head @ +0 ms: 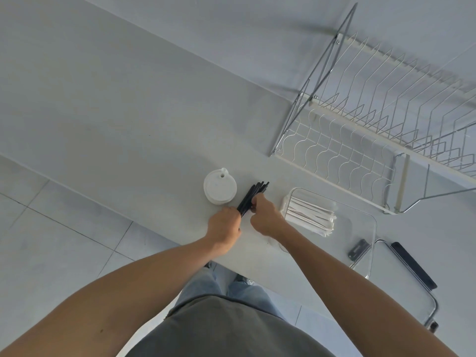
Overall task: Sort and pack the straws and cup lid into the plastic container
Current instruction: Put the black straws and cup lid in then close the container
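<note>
Black plastic straws [251, 198] are gripped as a bundle by both hands on the white table [128, 124].

The bundle's near end is closed in the left hand [224, 226], its middle pinched by the right hand [265, 215]. A white round cup lid [219, 186] is seen just left of the bundle. White paper-wrapped straws [310, 215] are piled inside the clear rectangular plastic container [360, 228] to the right, near a wire dish rack [373, 124].

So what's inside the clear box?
The clear box holds a bundle of white wrapped straws at its far end. The right hand and arm cover its near corner.
</note>
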